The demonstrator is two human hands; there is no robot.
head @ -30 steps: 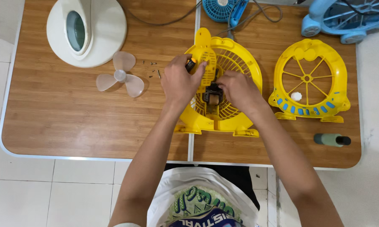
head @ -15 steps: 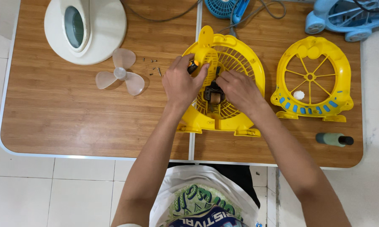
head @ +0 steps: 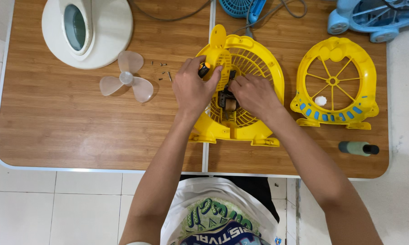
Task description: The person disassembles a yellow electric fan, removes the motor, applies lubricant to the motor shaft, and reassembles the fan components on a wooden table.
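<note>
Yellow fan housing (head: pixel 247 129) flat at frame centre, straddling desk (head: pixel 54 131) seam. Left hand (head: pixel 191 88) curled round a small black-and-orange tool (head: pixel 204 70) at housing's upper left; right hand (head: pixel 255 94) fingers bunched on the motor (head: pixel 226 100). Looks like motor removal or fitting. Next move probably needs housing steadied. Loose screws (head: pixel 162 70) and clear blade (head: pixel 126 80) just left; bare wood lower left; near edge close.

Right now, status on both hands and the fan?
Left hand grips a small black-and-orange part on yellow fan housing. Right hand at the motor. Loose screws lie left, clear.
</note>
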